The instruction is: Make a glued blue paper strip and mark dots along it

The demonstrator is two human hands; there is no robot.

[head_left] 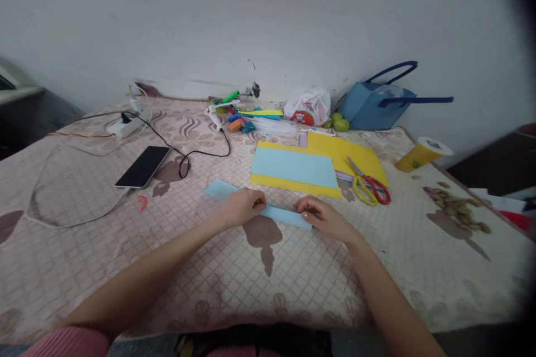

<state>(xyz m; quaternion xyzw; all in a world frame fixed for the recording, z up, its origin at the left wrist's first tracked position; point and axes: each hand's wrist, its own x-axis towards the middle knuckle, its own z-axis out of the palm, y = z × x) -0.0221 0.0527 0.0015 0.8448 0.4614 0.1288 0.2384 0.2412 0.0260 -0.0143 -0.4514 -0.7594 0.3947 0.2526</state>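
A narrow light blue paper strip point(287, 216) lies across the middle of the patterned tablecloth, its left end reaching past my left hand. My left hand point(246, 206) is closed on the strip near its middle, fingertips pinched at the upper edge. At the strip's right end, my right hand point(321, 216) holds it between thumb and fingers. Just behind the hands, a wider light blue sheet point(295, 167) rests on a yellow sheet point(293, 185). Scissors point(366, 183) with yellow and red handles lie to the right, partly over more yellow paper point(349, 152).
A black-screened phone point(143, 167) on a cable lies at left, near a power strip point(124, 127). At the back are a glue gun point(214, 117), a plastic bag point(309, 107), green fruit point(340, 122) and a blue bag point(372, 106). A yellow roll point(421, 155) stands right, near peanuts point(456, 209).
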